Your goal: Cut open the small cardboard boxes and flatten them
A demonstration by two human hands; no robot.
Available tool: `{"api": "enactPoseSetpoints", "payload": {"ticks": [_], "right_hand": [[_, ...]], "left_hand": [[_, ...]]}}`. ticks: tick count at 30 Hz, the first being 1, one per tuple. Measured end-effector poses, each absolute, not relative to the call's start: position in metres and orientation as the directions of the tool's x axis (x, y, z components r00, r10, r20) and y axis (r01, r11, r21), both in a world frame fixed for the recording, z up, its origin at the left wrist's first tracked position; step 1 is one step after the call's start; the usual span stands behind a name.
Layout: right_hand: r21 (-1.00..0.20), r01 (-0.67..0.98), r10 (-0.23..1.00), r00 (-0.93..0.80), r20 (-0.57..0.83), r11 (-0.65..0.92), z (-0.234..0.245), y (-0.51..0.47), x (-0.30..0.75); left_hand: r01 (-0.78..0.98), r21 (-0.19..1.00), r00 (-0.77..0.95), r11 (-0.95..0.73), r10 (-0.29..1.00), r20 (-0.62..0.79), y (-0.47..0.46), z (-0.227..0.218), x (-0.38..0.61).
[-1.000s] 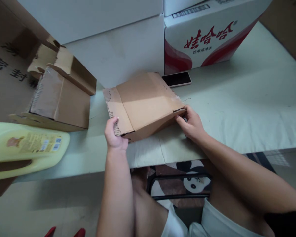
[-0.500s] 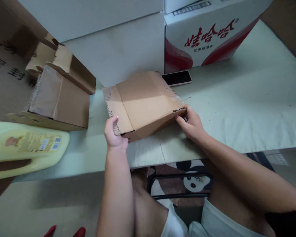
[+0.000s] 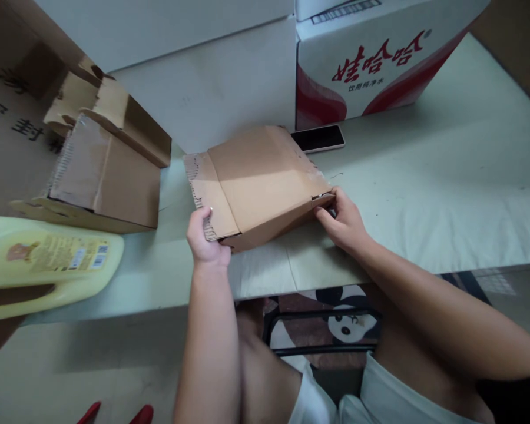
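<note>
A brown cardboard box (image 3: 260,182) with ragged cut edges lies on the pale green tablecloth, tilted a little toward me. My left hand (image 3: 206,238) grips its near left corner, the thumb on top at the torn edge and the other fingers hidden beneath. At the near right corner my right hand (image 3: 342,218) pinches the box by a flap, thumb in front and fingers behind. A dark slit shows in the cardboard beside my right fingertips. The far end of the box partly covers a phone (image 3: 320,139).
White cartons (image 3: 212,88) and a red-and-white water carton (image 3: 371,76) stand behind. To the left are cut cardboard boxes (image 3: 128,182) and a pale yellow jug (image 3: 79,259). The table's front edge (image 3: 265,294) runs above my lap.
</note>
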State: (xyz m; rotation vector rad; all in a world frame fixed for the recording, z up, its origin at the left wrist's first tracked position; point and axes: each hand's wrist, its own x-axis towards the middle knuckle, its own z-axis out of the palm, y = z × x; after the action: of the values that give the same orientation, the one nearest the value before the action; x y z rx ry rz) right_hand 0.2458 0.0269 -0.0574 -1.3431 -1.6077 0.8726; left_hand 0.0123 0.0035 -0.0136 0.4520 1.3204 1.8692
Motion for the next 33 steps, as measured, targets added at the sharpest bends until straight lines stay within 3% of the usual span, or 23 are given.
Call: {"api": "enactPoseSetpoints", "payload": {"ticks": [33], "right_hand": [[-0.905,0.383,0.983,-0.082,0.166,0.184,-0.0570,0.0258,0.2464]], "left_hand": [[-0.370,0.919,-0.620,-0.136,0.773,-0.135,0.0040,-0.0164,0.0105]]}}
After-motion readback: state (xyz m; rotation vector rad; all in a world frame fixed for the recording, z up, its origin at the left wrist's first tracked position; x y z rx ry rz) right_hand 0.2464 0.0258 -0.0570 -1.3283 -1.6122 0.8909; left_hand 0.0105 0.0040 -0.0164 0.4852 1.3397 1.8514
